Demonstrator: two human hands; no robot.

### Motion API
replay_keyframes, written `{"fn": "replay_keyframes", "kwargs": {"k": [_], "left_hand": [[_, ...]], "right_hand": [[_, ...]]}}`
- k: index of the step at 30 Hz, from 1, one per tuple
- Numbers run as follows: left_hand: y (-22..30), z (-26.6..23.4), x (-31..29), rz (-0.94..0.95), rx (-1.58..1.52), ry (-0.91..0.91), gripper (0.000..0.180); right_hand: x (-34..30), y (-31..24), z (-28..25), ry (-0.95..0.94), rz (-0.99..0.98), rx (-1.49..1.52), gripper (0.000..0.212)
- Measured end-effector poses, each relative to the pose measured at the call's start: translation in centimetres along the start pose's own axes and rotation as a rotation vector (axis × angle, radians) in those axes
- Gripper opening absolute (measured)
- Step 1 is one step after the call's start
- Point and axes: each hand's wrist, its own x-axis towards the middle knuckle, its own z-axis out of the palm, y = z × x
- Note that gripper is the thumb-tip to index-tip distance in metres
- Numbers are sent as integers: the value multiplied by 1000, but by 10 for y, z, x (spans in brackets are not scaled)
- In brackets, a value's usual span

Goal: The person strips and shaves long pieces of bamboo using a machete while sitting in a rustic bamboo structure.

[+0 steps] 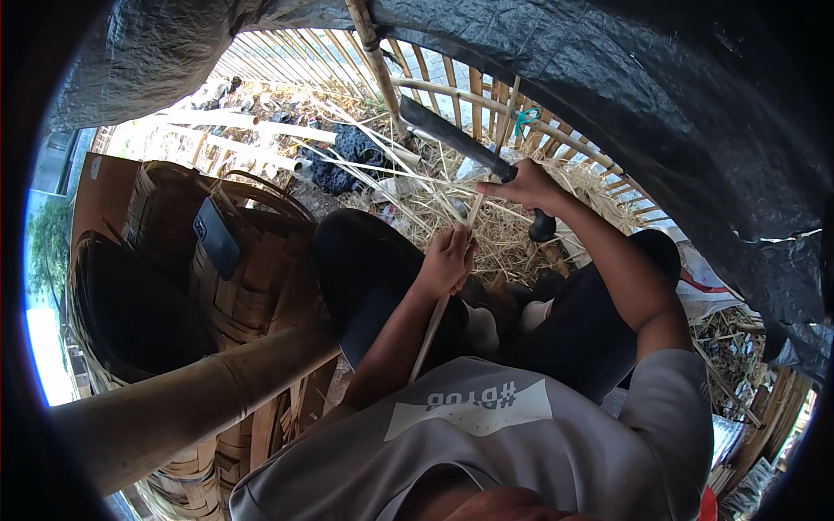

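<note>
My left hand (447, 260) is closed round a thin, pale bamboo strip (428, 339). The strip slants from beside my shirt up through the fist toward my other hand. My right hand (526, 187) grips a machete (452, 133) by its black handle, whose rounded end shows below the wrist. The machete's long dark blade points to the far left, away from my body. My right thumb lies close to the upper part of the strip; whether it touches cannot be made out. Both hands are above my spread knees.
Straw-like shavings (512, 252) cover the ground ahead, with bamboo poles (300, 132) and a dark bundle (356, 156) farther off. Woven baskets (252, 286) and a thick bamboo pole (208, 391) stand at my left. A slatted fence (473, 91) and black tarp (695, 113) enclose the far and right sides.
</note>
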Motion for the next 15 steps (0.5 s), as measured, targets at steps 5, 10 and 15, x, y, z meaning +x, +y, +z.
{"fn": "replay_keyframes", "kwargs": {"k": [5,10,15], "left_hand": [[-3,2,-5,-42,96,3,48],[-1,-3,-6,-62,-1,-28,47],[11,5,-11,-71,-86,-67,46]], "right_hand": [[2,12,14,-8,14,-45,65],[-4,4,14,-315,350,551,64],[1,18,8,-468,375,658,65]]}}
